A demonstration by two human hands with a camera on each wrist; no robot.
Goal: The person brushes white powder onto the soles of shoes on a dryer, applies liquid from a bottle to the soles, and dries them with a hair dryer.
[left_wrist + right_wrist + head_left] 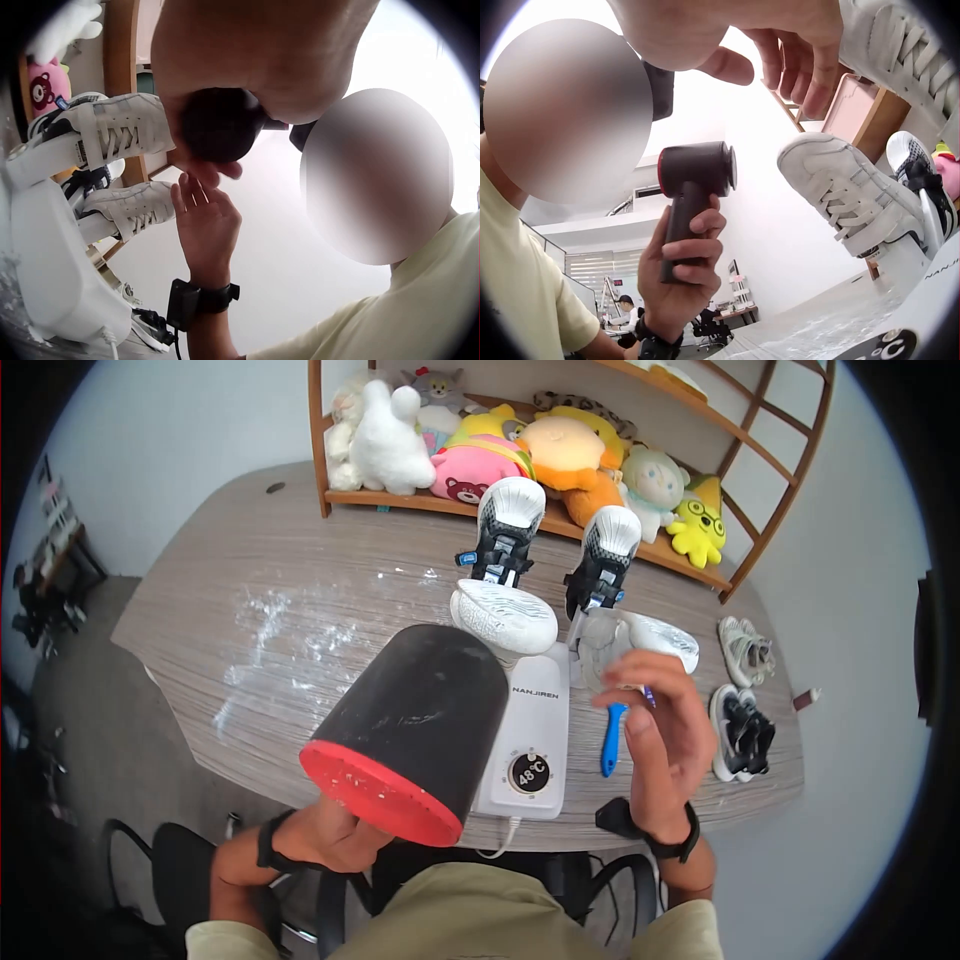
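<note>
My left hand (345,835) grips the handle of a dark hair dryer (420,710) with a red rear end; the right wrist view shows the fingers wrapped round that handle (676,259). A white shoe dryer (535,745) marked NANJIREN, its dial reading 48°C, stands on the table below. Two white lace-up sneakers are fitted on its arms, the left sneaker (503,618) and the right sneaker (668,644). Beside the right sneaker my right hand (672,745) is raised with loosely bent fingers and nothing in its grasp. Those fingers overlap that sneaker's toe in the head view.
Behind the dryer stand two black-and-white shoes (512,515). A blue-handled brush (610,745) lies near my right hand. More shoes (742,732) sit at the table's right edge. Plush toys (565,450) fill a wooden shelf (400,500) at the back. White smears mark the table (190,600).
</note>
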